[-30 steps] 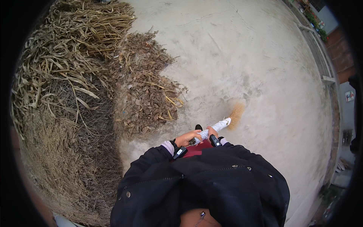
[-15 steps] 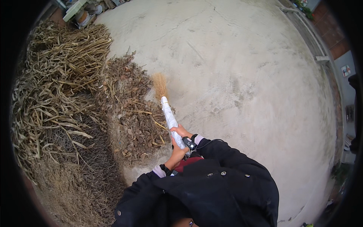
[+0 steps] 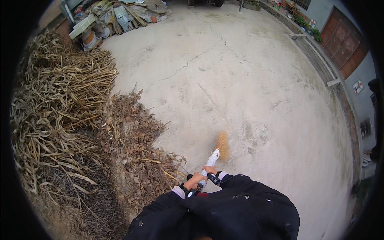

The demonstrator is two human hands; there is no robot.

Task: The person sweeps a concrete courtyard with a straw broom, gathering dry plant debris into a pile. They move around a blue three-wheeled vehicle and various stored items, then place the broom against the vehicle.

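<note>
A broom (image 3: 211, 160) with a white-wrapped handle and tan straw bristles (image 3: 222, 146) reaches out ahead of me, tilted to the right. Both my hands grip its wrapped handle. My right hand (image 3: 210, 170) is wrapped round it higher up, closer to the bristles. Just below, my left hand (image 3: 195, 180) is closed on the lower part, by my body. The bristles are over the concrete and slightly blurred; whether they touch it I cannot tell. Dry leaves (image 3: 146, 176) lie heaped left of the broom, apart from its bristles.
A tall pile of dry stalks (image 3: 68, 104) fills the left side. Cracked concrete (image 3: 256, 104) stretches ahead and right. Stacked junk and bags (image 3: 124, 18) stand far left. A low ledge (image 3: 316, 56) runs along the right, before a building with a reddish door (image 3: 342, 38).
The broom's bristles have swung right, from the edge of the leaf heap to over the concrete. Both hands moved with it, still gripping. The view has tipped up, showing more of the far yard.
</note>
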